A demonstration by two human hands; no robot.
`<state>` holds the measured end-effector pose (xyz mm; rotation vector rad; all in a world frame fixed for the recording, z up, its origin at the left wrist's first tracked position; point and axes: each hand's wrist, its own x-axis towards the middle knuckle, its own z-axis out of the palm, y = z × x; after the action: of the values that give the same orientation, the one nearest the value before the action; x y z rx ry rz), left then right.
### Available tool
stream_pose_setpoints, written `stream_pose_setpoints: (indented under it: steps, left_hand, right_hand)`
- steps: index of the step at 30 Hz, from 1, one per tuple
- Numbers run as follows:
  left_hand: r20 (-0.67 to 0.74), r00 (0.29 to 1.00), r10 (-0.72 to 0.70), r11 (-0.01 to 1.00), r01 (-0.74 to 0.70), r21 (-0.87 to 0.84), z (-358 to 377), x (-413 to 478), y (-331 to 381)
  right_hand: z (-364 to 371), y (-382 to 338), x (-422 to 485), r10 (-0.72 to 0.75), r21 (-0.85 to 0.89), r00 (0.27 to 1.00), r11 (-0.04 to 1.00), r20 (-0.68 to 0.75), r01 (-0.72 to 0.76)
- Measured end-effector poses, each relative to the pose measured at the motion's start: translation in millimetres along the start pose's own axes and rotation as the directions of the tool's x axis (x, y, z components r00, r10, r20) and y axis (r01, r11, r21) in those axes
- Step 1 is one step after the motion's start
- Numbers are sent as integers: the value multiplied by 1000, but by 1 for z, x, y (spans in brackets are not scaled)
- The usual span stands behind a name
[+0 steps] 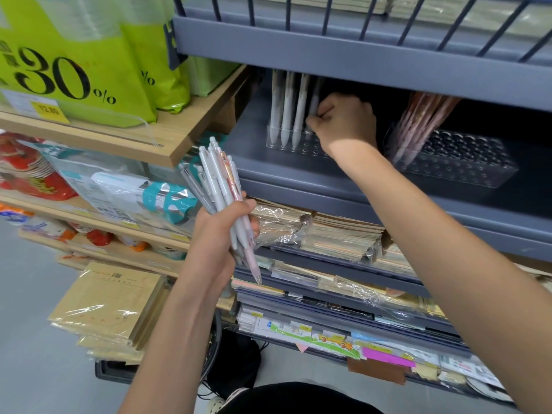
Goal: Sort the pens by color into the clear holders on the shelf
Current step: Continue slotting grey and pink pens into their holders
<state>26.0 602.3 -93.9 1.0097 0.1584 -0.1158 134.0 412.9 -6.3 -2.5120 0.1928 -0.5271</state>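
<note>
So we're mid-sort here. Our right hand is up at the left holder on the grey shelf. Its fingers are curled, pinching a pale pen that stands just beside the three white pens slotted along the front row. Looks like we're seating it in the next hole along. Our left hand is wrapped round the bundle, held low and well apart from the holders. It's mostly white or grey, with one pink one in there.

The right holder has the pink pens leaning at its left end, with lots of free holes beside them.

Next move, we reckon: let go once the tip is down, then go back to the bundle for another. The pink one wants the right holder, so that's a reach across. Pulling a single pen from a tight fistful means loosening the left grip a bit, which could spill the rest.

Hard to tell: the pen's tip is behind our knuckles, so whether it's in a hole or hovering, no idea. The upper shelf hides the pen tops, and grey versus white is murky in that shade.
</note>
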Motion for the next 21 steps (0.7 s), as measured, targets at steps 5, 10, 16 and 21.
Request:
stream_pose_setpoints:
  steps: [5, 10, 16, 21]
  left_hand:
    - [24, 1000, -6, 1000, 6, -15, 4, -1, -1]
    - [34, 999, 1, 1000, -1, -12, 8, -2, -3]
    - [41, 999, -12, 1000, 12, -2, 9, -4, -7]
    - [56, 998, -26, 1000, 26, -1, 10, -4, -11]
  right_hand:
    - [1, 2, 0, 12, 19, 1000, 1000, 18, -12]
    - [-1, 5, 2, 6, 43, 999, 999, 43, -7]
    - [-1, 7, 5, -42, 39, 999, 998, 20, 41]
    - [0, 11, 10, -64, 0, 997, 998, 32, 64]
